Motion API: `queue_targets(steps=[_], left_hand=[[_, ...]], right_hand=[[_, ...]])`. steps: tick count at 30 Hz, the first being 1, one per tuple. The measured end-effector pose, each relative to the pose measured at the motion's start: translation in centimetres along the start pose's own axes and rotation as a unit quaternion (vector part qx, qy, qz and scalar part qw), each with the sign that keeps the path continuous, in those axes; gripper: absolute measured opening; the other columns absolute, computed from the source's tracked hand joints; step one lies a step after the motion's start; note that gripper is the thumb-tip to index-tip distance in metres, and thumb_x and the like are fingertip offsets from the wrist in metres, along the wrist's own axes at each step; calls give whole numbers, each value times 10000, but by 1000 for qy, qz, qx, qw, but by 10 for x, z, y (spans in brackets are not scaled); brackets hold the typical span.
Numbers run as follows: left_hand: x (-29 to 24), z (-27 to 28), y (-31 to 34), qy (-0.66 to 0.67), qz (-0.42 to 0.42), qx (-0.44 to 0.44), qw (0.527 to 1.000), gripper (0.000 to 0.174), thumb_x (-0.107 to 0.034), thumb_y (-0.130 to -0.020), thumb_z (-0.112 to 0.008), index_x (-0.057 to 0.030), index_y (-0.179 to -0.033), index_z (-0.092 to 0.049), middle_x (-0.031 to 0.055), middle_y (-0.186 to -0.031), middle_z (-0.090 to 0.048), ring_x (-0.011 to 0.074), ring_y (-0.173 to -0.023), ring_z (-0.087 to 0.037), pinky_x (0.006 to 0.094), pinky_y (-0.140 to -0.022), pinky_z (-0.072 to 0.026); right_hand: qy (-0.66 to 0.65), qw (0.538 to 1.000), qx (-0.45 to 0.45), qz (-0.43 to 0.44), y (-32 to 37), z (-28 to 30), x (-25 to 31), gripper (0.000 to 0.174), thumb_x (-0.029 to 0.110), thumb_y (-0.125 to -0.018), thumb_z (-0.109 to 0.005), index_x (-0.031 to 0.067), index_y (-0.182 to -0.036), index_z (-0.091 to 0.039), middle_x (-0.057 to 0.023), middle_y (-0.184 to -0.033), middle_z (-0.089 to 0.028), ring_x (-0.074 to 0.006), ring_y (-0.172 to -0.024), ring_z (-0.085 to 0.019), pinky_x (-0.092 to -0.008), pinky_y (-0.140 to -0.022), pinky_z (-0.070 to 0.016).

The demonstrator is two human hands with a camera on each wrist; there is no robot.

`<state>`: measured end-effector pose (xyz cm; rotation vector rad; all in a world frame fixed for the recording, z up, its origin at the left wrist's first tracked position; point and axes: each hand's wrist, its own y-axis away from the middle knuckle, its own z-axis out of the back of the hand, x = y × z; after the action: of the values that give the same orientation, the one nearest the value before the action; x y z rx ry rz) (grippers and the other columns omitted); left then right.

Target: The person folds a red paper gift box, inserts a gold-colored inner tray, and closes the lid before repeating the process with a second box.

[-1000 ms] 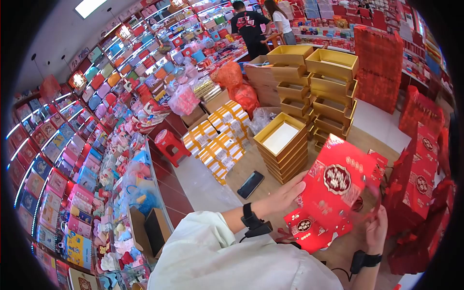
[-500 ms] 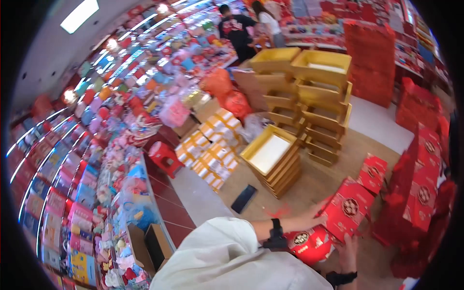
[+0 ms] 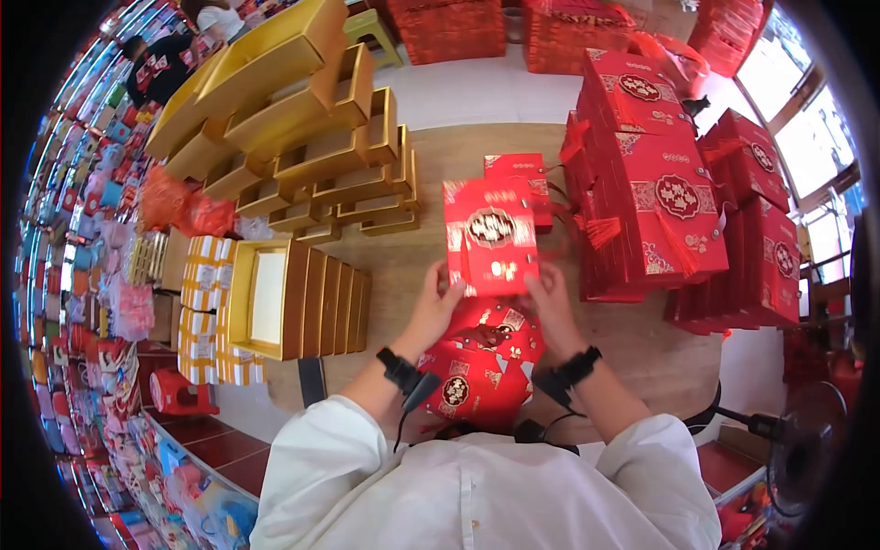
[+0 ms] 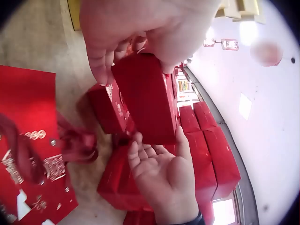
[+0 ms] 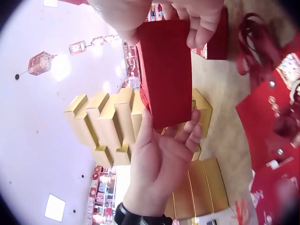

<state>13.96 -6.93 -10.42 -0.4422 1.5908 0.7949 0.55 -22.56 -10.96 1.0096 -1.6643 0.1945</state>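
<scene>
A red gift box with a cream-and-gold emblem is held above the table. My left hand grips its near left corner and my right hand its near right corner. Its plain red side shows between both hands in the left wrist view, thumbs and fingers on opposite faces. The right wrist view shows the same red side, held at both ends. Flat red gift bags with dark red ribbon lie below, close to my body. Just beyond the held box lies another red box.
Stacked red boxes with tassels stand on the right of the wooden table. Gold trays are piled at the far left, with nested gold trays nearer. A phone lies at the left edge; a fan stands at right.
The head view has swung to the right. The hands, earlier reaching right with red packaging and then low at a box, now hold the box in front of the body.
</scene>
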Motion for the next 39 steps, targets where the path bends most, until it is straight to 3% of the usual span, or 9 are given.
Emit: queue_targets(steps=[7, 10, 13, 16, 18, 20, 23, 32, 39], left_hand=[[11, -14, -126, 49, 13, 4, 999, 481, -280, -930, -496, -62, -1313, -303, 76, -1054, -548, 104, -802, -556, 248, -669, -474], [31, -27, -149, 8, -49, 40, 998, 476, -276, -944, -464, -46, -1329, -308, 98, -1105, -549, 145, -921, -556, 272, -791, -453], [55, -37, -165, -1, -87, 61, 994, 505, -271, -951, -446, -37, -1364, -275, 109, -1188, -517, 166, -1076, -489, 287, -943, -366], [65, -40, -172, -85, -138, 24, 986, 492, -276, -955, -424, -38, -1362, -286, 123, -1227, -494, 175, -1134, -457, 301, -967, -349], [49, -41, -162, -50, -98, 0, 994, 486, -281, -950, -394, 0, -1336, -301, 237, -1249, -472, 329, -1192, -440, 366, -987, -337], [53, -33, -167, -54, -103, -12, 993, 472, -279, -951, -391, -5, -1329, -319, 233, -1252, -473, 331, -1187, -445, 363, -983, -342], [52, -18, -168, -74, -108, -32, 991, 441, -270, -948, -389, -21, -1310, -362, 224, -1243, -487, 332, -1169, -462, 357, -970, -356], [63, -1, -154, -105, -47, -27, 993, 407, -293, -945, -378, -20, -1240, -442, 229, -1126, -562, 353, -1079, -526, 378, -903, -402], [40, -18, -141, -143, -115, -22, 983, 440, -326, -945, -382, -17, -1257, -418, 243, -1120, -558, 382, -1077, -514, 396, -895, -406]], right_hand=[[119, 976, -109, 145, -121, -9, 6, 311, 223, -872, -586, 21, -1077, -467, -69, -978, -561, -143, -892, -535, -260, -784, -435], [230, 928, -170, 237, -144, 15, -3, 326, 265, -858, -589, -7, -1017, -508, -126, -961, -564, -209, -889, -541, -330, -812, -423], [340, 890, -201, 229, -165, 42, -25, 347, 291, -863, -573, -13, -1018, -513, -144, -951, -567, -229, -886, -540, -348, -808, -422], [281, 929, -187, 151, -160, 41, -20, 346, 302, -864, -570, -19, -982, -516, -150, -923, -564, -210, -876, -537, -342, -793, -424], [239, 947, -178, 118, -154, 31, -17, 346, 305, -863, -573, -22, -962, -515, -150, -910, -560, -203, -873, -537, -337, -790, -424], [242, 955, -163, 49, -154, 25, -18, 262, 312, -888, -544, 69, -947, -468, -36, -934, -507, -138, -853, -492, -337, -771, -439], [163, 976, -144, 16, -145, 6, -19, 253, 322, -889, -543, 93, -917, -441, -21, -909, -484, -127, -848, -488, -359, -768, -458], [80, 992, -97, 19, -133, 3, -27, 278, 326, -882, -554, 72, -897, -442, -37, -909, -510, -134, -822, -515, -323, -687, -502], [168, 978, -117, 48, -130, 5, -12, 339, 399, -905, -495, 96, -1041, -428, -58, -993, -502, -159, -853, -522, -340, -615, -517]])
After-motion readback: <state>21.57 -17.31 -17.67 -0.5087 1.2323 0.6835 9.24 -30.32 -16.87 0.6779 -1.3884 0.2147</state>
